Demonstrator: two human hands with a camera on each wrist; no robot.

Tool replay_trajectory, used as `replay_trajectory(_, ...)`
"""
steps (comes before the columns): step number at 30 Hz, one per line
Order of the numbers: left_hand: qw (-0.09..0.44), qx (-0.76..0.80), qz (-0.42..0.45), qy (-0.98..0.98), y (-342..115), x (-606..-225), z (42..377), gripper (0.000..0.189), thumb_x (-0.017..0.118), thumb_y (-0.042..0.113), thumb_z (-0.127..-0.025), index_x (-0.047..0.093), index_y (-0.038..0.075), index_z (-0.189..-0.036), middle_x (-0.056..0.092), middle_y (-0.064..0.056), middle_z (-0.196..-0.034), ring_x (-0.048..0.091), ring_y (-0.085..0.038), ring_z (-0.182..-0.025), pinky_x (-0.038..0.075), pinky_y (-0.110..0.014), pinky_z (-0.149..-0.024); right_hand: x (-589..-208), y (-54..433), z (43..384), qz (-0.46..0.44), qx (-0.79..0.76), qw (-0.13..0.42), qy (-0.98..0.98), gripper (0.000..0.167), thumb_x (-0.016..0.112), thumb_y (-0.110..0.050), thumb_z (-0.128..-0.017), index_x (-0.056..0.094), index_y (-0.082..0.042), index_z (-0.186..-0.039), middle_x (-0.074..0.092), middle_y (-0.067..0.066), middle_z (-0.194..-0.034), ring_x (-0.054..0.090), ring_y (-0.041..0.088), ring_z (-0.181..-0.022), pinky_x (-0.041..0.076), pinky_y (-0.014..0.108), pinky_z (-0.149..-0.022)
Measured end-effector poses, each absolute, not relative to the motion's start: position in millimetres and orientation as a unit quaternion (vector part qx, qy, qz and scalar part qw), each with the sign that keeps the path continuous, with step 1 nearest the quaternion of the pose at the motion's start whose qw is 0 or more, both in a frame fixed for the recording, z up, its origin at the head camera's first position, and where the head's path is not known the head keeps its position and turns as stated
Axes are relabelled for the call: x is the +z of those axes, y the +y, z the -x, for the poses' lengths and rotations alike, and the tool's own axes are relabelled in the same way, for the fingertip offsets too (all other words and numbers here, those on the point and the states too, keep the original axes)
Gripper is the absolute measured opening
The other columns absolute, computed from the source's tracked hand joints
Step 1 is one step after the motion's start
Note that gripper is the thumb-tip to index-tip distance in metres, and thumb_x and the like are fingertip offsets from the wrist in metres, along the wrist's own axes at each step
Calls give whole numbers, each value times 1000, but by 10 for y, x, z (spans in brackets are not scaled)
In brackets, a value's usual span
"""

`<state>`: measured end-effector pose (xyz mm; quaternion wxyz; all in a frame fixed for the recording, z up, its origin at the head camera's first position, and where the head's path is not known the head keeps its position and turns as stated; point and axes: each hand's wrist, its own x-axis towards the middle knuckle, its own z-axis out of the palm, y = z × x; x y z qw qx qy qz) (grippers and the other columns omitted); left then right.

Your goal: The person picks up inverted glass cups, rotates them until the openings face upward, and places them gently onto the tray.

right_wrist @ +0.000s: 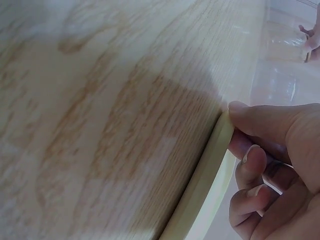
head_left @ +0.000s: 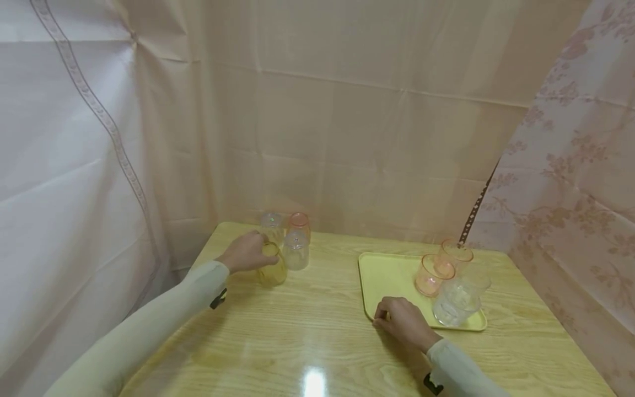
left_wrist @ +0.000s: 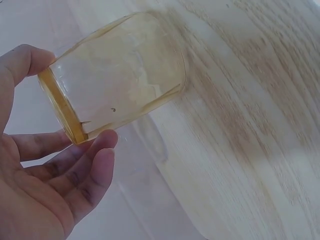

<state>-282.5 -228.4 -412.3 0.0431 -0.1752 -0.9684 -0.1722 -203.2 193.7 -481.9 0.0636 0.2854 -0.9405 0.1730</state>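
Note:
My left hand [head_left: 249,252] grips a yellow tinted glass [head_left: 273,270] at its thick base. In the left wrist view the thumb and fingertips pinch that base, and the glass [left_wrist: 122,75] points mouth-down, its rim close over the wood. Beside it stand a clear glass [head_left: 296,252], another clear glass [head_left: 271,220] partly behind the hand, and a pinkish glass [head_left: 300,221]. With thumb and index finger my right hand [head_left: 404,320] pinches the near left corner of a yellow tray [head_left: 387,275]; the tray's edge [right_wrist: 212,165] shows up close in the right wrist view.
Toward the tray's right side are two orange tinted glasses [head_left: 430,278] and clear glassware [head_left: 455,303], overlapping in this view. The wooden table [head_left: 278,342] ends at a beige curtain [head_left: 337,138] behind, with a white cloth [head_left: 64,138] left and a flowered one [head_left: 585,165] right.

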Motion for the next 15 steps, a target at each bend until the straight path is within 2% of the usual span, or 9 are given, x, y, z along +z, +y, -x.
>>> replay_trajectory(5,40,-171,182,-968,-2240,-4125,2792,39,71,45,-83,50,16,-68,54,0,-75,48,-17,-67,38,-32,-57,-4820,1944,2034,-287,172,63,-940,19,88,-17,-80,71,-24,-74,59,-20,-77,57,0,-69,48,27,-58)
replay_trajectory(15,20,-226,206,-952,-2148,-4158,2771,41,75,43,-83,47,17,-67,43,8,-64,37,-8,-55,30,-27,-49,-4841,1961,2045,-288,181,56,-939,19,87,-16,-81,71,-24,-75,59,-21,-77,55,-1,-69,47,26,-58)
